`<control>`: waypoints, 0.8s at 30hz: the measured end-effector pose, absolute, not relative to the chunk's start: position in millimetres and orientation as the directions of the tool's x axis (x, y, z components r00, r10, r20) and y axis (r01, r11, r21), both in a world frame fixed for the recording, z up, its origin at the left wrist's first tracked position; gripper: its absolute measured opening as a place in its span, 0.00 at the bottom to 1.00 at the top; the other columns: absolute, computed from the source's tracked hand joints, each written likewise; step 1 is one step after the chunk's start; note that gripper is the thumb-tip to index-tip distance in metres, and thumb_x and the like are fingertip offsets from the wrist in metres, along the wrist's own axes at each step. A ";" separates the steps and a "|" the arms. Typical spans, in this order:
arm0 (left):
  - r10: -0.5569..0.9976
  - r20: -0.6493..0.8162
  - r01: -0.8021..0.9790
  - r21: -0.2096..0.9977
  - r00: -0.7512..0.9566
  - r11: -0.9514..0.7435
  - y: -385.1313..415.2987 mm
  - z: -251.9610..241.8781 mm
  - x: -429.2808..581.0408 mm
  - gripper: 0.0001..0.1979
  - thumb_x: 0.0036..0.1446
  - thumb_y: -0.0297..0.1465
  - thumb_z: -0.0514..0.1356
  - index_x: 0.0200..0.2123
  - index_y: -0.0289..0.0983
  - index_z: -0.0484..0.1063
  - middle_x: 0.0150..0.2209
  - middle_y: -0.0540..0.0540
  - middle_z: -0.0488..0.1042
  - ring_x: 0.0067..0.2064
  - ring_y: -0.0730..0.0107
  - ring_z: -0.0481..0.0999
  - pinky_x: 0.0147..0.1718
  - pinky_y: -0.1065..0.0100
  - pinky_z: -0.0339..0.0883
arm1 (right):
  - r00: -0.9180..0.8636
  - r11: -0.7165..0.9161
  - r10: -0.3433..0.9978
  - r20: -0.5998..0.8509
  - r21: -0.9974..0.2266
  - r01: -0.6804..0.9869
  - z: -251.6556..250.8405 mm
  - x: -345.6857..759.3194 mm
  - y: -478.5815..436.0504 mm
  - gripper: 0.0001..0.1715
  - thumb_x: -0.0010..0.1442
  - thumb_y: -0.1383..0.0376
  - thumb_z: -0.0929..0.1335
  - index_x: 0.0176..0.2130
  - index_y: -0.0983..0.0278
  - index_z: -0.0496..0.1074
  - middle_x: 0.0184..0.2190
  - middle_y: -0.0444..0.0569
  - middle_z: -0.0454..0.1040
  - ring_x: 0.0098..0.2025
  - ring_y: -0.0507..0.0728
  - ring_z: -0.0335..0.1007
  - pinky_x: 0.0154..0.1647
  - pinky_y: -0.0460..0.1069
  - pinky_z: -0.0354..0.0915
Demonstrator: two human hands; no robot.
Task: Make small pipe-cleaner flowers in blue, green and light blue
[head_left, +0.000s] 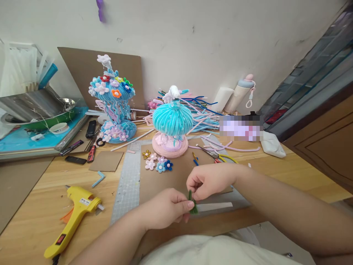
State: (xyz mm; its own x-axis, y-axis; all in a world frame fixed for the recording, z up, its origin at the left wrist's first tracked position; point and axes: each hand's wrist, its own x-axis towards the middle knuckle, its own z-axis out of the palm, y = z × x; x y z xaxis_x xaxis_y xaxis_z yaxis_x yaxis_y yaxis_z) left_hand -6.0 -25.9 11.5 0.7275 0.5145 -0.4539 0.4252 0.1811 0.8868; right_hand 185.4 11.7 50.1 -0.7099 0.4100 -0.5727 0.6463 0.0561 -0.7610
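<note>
My left hand (165, 208) and my right hand (206, 180) meet over the near edge of a brown cardboard sheet (176, 176). Both pinch a short green pipe cleaner piece (192, 202) between their fingertips, the right from above and the left from the side. A white strip (213, 207) lies just right of the hands. Several small pipe cleaner flowers (158, 163) lie on the cardboard beyond. Behind them stands a turquoise pipe cleaner mushroom on a pink base (172, 125).
A yellow glue gun (74, 217) lies at the front left on the wooden table (298, 173). A taller blue flowered mushroom (114, 106) stands at the back left. Loose pipe cleaners (198, 106) pile by the wall. Pliers (215, 154) lie right of the pink base.
</note>
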 end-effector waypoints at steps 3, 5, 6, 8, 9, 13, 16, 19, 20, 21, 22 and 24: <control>0.571 -0.467 0.418 0.880 0.675 0.225 -23.8 9.6 -4.3 0.23 0.54 0.49 0.51 0.22 0.34 0.67 0.16 0.55 0.58 0.18 0.78 0.54 0.17 0.75 0.46 | -0.666 0.357 0.612 -0.427 -0.602 0.714 68.2 184.2 -1.2 0.05 0.50 0.68 0.64 0.26 0.64 0.71 0.21 0.40 0.69 0.22 0.48 0.60 0.22 0.43 0.52; 0.607 -0.459 0.367 0.887 0.648 0.279 -22.2 7.8 -3.0 0.23 0.54 0.49 0.51 0.22 0.35 0.66 0.15 0.56 0.56 0.17 0.79 0.52 0.16 0.75 0.44 | -0.650 0.512 0.716 -0.252 -0.443 0.736 75.4 182.2 -13.0 0.06 0.51 0.70 0.64 0.25 0.63 0.70 0.23 0.41 0.71 0.25 0.49 0.63 0.23 0.44 0.51; 0.621 -0.454 0.329 0.891 0.639 0.313 -21.4 6.9 -2.5 0.23 0.54 0.49 0.52 0.22 0.35 0.66 0.14 0.57 0.55 0.17 0.79 0.50 0.15 0.75 0.43 | -0.651 0.574 0.741 -0.164 -0.348 0.741 76.8 180.7 -19.1 0.07 0.52 0.71 0.64 0.25 0.63 0.69 0.24 0.42 0.72 0.25 0.50 0.63 0.24 0.45 0.50; 0.642 -0.452 0.243 0.888 0.620 0.390 -19.9 5.4 -1.5 0.22 0.54 0.49 0.52 0.22 0.35 0.64 0.12 0.58 0.53 0.15 0.80 0.47 0.14 0.75 0.40 | -0.669 0.659 0.743 -0.015 -0.160 0.735 75.2 177.9 -30.0 0.08 0.53 0.73 0.64 0.24 0.64 0.67 0.24 0.44 0.71 0.25 0.51 0.62 0.24 0.47 0.48; 0.650 -0.449 0.194 0.883 0.613 0.427 -19.3 5.0 -1.2 0.22 0.55 0.48 0.52 0.22 0.36 0.64 0.12 0.58 0.52 0.15 0.81 0.45 0.13 0.75 0.39 | -0.676 0.677 0.735 0.046 -0.088 0.730 72.4 176.9 -34.5 0.08 0.53 0.73 0.63 0.24 0.64 0.67 0.23 0.45 0.70 0.25 0.51 0.61 0.24 0.48 0.46; 0.680 -0.425 0.012 0.853 0.597 0.522 -18.0 5.9 -1.5 0.20 0.57 0.46 0.50 0.23 0.36 0.63 0.11 0.59 0.52 0.13 0.82 0.41 0.11 0.76 0.35 | -0.616 0.659 0.738 0.274 -0.096 0.746 52.4 176.7 -44.8 0.10 0.58 0.72 0.62 0.26 0.64 0.65 0.24 0.44 0.67 0.25 0.51 0.59 0.25 0.48 0.48; 0.689 -0.403 -0.082 0.827 0.602 0.556 -18.8 8.8 -2.8 0.19 0.58 0.44 0.50 0.24 0.36 0.64 0.12 0.59 0.52 0.13 0.83 0.40 0.11 0.76 0.33 | -0.477 0.614 0.782 0.402 -0.360 0.703 33.4 177.1 -45.6 0.07 0.59 0.72 0.62 0.30 0.64 0.66 0.25 0.44 0.67 0.27 0.51 0.61 0.27 0.46 0.53; 0.683 -0.382 -0.138 0.806 0.622 0.576 -20.5 11.6 -3.8 0.19 0.59 0.43 0.50 0.24 0.35 0.64 0.12 0.59 0.51 0.13 0.84 0.40 0.11 0.77 0.33 | -0.310 0.528 0.848 0.429 -0.656 0.539 14.2 174.1 -43.7 0.05 0.58 0.72 0.63 0.32 0.64 0.68 0.26 0.45 0.69 0.28 0.50 0.63 0.28 0.45 0.58; 0.681 -0.378 -0.149 0.800 0.627 0.581 -21.0 12.3 -3.9 0.19 0.59 0.43 0.49 0.24 0.35 0.64 0.12 0.59 0.51 0.13 0.84 0.39 0.11 0.77 0.33 | -0.255 0.496 0.868 0.426 -0.737 0.459 8.5 172.3 -43.0 0.04 0.58 0.71 0.64 0.33 0.63 0.68 0.27 0.45 0.69 0.28 0.50 0.64 0.28 0.45 0.59; 0.681 -0.375 -0.158 0.796 0.630 0.585 -21.4 12.8 -3.8 0.19 0.60 0.43 0.49 0.24 0.35 0.64 0.12 0.59 0.51 0.13 0.84 0.39 0.11 0.77 0.33 | -0.200 0.463 0.886 0.418 -0.804 0.373 3.5 170.3 -42.4 0.03 0.58 0.70 0.64 0.33 0.63 0.67 0.27 0.45 0.69 0.28 0.51 0.65 0.28 0.44 0.60; 0.681 -0.371 -0.168 0.792 0.631 0.587 -21.7 13.1 -3.6 0.19 0.60 0.43 0.49 0.24 0.35 0.64 0.12 0.59 0.51 0.13 0.84 0.39 0.11 0.77 0.33 | -0.149 0.431 0.902 0.404 -0.856 0.287 -0.6 168.2 -41.9 0.02 0.59 0.68 0.65 0.33 0.63 0.67 0.27 0.44 0.69 0.28 0.51 0.65 0.28 0.44 0.61; 0.686 -0.359 -0.188 0.788 0.633 0.586 -22.0 13.4 -3.2 0.19 0.60 0.42 0.49 0.24 0.35 0.64 0.12 0.59 0.51 0.13 0.84 0.40 0.11 0.77 0.33 | -0.071 0.366 0.930 0.360 -0.920 0.136 -5.7 164.6 -40.9 0.04 0.58 0.65 0.66 0.32 0.62 0.66 0.26 0.44 0.68 0.28 0.51 0.65 0.28 0.45 0.62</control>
State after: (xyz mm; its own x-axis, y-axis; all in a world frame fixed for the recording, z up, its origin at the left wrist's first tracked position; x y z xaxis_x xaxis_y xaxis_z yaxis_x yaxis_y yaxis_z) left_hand -3.2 -22.0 13.4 0.6332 0.6859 -0.3586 -0.1881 0.5858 0.7884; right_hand 164.6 -40.9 -5.7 -0.0715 0.9304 0.3596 0.1362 0.3663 -0.9205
